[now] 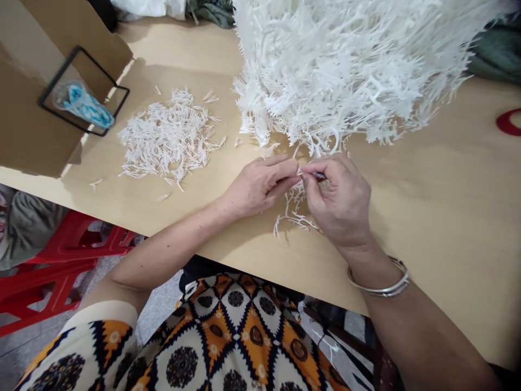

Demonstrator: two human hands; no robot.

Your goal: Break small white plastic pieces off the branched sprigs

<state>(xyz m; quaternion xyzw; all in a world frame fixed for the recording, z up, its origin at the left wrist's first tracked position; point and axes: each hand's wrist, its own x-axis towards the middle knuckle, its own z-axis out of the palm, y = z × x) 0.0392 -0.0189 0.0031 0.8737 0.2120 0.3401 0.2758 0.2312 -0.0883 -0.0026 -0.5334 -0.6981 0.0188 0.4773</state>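
Observation:
Fingertips of both hands meet in front of a big heap of white branching plastic pieces [350, 70]. My left hand [264, 184] is closed in a pinch on a small white plastic piece [299, 171]. From the other side, my right hand [340, 195] pinches at the same spot, and a small dark object shows between its fingers, too hidden to name. Below the fingers a thin branched white plastic sprig [295, 214] spreads over the tabletop, partly covered by my right hand. Left of my hands lies a low pile of short white snippets [169, 136].
A cardboard box [36, 108] stands at the left with a black wire frame [122, 103] and a blue-and-white wrapped item [87, 106] against it. A red ring-shaped handle [508, 122] lies at the right edge. Red stools [81, 244] stand beyond the table's front edge.

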